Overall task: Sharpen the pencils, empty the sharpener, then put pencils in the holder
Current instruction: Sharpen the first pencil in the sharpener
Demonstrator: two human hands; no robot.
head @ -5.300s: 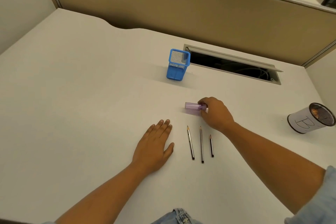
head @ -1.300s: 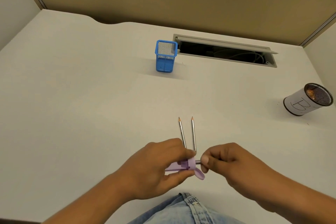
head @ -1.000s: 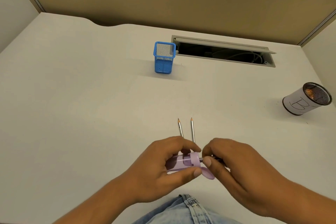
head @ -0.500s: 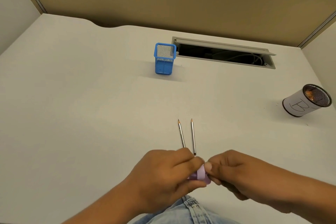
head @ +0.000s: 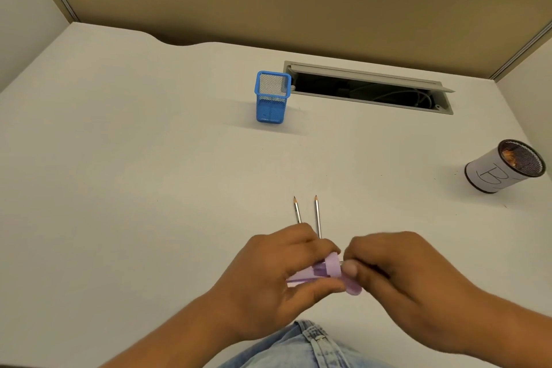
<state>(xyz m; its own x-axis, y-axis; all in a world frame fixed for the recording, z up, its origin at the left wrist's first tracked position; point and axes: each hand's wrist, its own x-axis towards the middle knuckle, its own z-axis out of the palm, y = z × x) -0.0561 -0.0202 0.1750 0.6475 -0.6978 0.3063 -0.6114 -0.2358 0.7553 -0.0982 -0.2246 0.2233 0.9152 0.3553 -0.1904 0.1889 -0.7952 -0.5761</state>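
– Sharpener (head: 324, 270) shavings could be spilled on the jeans (head: 310, 343) if it is twisted with its flap hanging down. The tip could be snapped if pushed too hard.
– How is it seen?
– Purple, see-through, held above the desk (head: 179, 188) edge. It is wrapped by curled fingers of the left hand (head: 277, 281). A pencil (head: 343, 262), mostly hidden, is pinched by the right hand (head: 400, 281). Two pencils (head: 317, 215) are laid just behind.

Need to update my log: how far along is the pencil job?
Done: nothing visibly finished. In hand: the left hand grips the sharpener while the right hand works a mostly hidden pencil into it. Left: two pencils lie on the desk, emptying the sharpener is to come, and the holder has no pencils in it.
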